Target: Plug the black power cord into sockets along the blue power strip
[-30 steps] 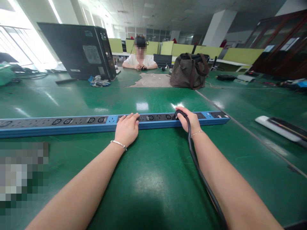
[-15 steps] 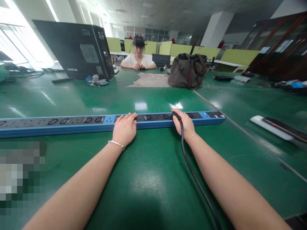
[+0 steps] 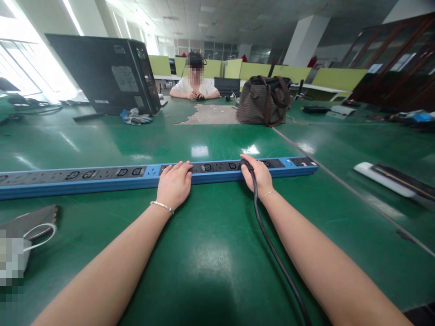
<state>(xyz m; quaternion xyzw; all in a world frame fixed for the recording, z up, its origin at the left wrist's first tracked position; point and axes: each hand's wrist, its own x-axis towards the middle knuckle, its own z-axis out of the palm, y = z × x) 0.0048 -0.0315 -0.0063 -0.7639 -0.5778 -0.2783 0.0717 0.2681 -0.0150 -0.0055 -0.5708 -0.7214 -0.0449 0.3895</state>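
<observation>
A long blue power strip (image 3: 108, 186) with black sockets lies across the green table. My left hand (image 3: 175, 182) rests over its middle, the fingers laid on the top face and bent over it. To the right, my right hand (image 3: 257, 174) grips a black plug (image 3: 246, 164) at the strip's sockets. How far the plug sits in a socket is hidden by the fingers. From the plug a black cable (image 3: 268, 240) runs down towards the near edge of the view, beside my right forearm.
A black computer case (image 3: 102, 74) and gloves (image 3: 136, 117) stand and lie at the back left. A brown bag (image 3: 261, 102) is at the back, near a seated person (image 3: 195, 86). A white and black object (image 3: 387, 179) lies right; a grey item with a white cord (image 3: 37, 219) lies left.
The view has shifted slightly. Both hands keep their places on the strip, and the plug is still in my right hand. More of the grey item at the left shows.
</observation>
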